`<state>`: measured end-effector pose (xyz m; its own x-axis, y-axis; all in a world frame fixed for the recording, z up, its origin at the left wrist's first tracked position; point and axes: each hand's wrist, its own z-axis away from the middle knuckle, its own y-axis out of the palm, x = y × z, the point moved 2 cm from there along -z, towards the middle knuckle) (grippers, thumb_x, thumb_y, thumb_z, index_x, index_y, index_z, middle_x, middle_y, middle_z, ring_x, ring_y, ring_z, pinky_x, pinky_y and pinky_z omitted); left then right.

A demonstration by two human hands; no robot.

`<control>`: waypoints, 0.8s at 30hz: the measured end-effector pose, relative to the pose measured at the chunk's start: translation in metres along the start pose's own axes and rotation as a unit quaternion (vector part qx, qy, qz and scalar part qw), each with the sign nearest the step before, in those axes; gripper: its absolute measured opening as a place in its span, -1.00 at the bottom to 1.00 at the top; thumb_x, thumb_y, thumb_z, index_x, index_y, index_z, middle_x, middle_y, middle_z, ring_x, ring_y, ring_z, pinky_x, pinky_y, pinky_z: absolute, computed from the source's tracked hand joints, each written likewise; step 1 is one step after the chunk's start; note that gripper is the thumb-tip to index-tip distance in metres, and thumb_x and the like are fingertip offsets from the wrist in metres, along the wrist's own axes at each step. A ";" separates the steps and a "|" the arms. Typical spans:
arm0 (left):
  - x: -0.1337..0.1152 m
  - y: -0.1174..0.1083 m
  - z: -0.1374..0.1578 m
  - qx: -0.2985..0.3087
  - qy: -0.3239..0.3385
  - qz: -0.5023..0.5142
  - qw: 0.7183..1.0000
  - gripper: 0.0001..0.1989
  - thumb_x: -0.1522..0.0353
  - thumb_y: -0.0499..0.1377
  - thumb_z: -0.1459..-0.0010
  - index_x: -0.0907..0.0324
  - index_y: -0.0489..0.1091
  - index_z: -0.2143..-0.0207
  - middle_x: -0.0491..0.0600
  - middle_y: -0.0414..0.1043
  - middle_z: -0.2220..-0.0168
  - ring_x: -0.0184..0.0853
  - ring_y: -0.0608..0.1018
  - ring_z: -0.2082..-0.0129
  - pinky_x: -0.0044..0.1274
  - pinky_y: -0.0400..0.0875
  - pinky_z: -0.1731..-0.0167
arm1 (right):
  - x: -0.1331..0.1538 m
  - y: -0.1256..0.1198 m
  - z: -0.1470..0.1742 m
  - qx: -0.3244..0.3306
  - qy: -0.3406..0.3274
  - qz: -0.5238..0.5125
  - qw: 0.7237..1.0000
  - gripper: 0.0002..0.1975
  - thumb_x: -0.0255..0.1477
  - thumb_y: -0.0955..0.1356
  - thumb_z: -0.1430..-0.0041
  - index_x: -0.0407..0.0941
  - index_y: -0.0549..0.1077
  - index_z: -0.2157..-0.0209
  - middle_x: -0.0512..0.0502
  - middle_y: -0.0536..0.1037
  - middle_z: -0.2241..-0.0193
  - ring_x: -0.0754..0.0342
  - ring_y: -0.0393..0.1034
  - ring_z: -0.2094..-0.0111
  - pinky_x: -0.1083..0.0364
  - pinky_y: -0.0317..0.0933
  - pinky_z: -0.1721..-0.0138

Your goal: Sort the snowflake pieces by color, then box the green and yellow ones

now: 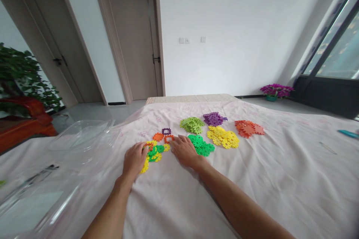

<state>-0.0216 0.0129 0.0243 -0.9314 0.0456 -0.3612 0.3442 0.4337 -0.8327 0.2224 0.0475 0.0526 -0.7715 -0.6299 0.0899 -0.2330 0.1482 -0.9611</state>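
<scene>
My left hand (134, 160) is at the left edge of a small mixed pile of yellow and green plastic flower-shaped pieces (153, 154). Its thumb and fingers close on an orange plastic piece (149, 145) above the pile. My right hand (183, 151) lies palm down on the cloth, fingers stretched out, their tips by an orange square frame piece (168, 139). Between the hands are a solid orange piece (157, 137), a purple square frame piece (166, 131) and a single yellow flower piece (166, 147). Beside my right hand lies a pile of green flower pieces (202, 145).
Sorted piles lie farther right: light green (192, 124), purple (214, 118), yellow (223, 137) and orange-red (248, 128). Clear plastic containers (84, 134) stand on the left of the pale cloth (269, 186). A blue object (348, 133) lies at the far right.
</scene>
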 end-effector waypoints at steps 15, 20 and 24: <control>0.000 0.000 0.000 0.002 -0.002 -0.002 1.000 -0.62 0.24 -0.07 -0.32 0.12 0.43 0.00 0.00 0.49 -0.06 -0.26 0.48 -0.07 -0.41 0.26 -0.12 | -0.004 -0.003 -0.004 -0.059 0.062 -0.039 0.996 -0.79 -0.41 0.18 -0.39 -0.11 0.43 0.21 -0.14 0.50 0.21 0.04 0.38 0.21 0.10 0.11 0.18; 0.003 0.003 -0.001 0.006 -0.006 -0.002 1.000 -0.61 0.22 -0.07 -0.32 0.11 0.44 0.00 0.00 0.50 -0.06 -0.25 0.49 -0.07 -0.39 0.27 -0.12 | -0.027 -0.011 -0.010 -0.167 0.163 -0.296 0.926 -0.72 -0.34 0.14 -0.38 -0.11 0.37 0.34 -0.04 0.53 0.40 0.12 0.41 0.38 0.17 0.15 0.33; 0.005 0.004 -0.001 0.014 -0.005 0.003 1.000 -0.60 0.22 -0.09 -0.32 0.12 0.43 -0.01 0.00 0.49 -0.08 -0.25 0.47 -0.08 -0.40 0.25 -0.13 | -0.066 -0.023 -0.012 -0.249 0.238 -0.382 0.858 -0.67 -0.23 0.18 -0.30 -0.11 0.34 0.46 0.04 0.44 0.63 0.14 0.33 0.58 0.19 0.13 0.49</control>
<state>-0.0252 0.0161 0.0194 -0.9279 0.0383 -0.3709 0.3533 0.4077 -0.8420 0.2721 0.0948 0.0718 -0.4081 -0.3225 0.8541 -0.9104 0.2127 -0.3547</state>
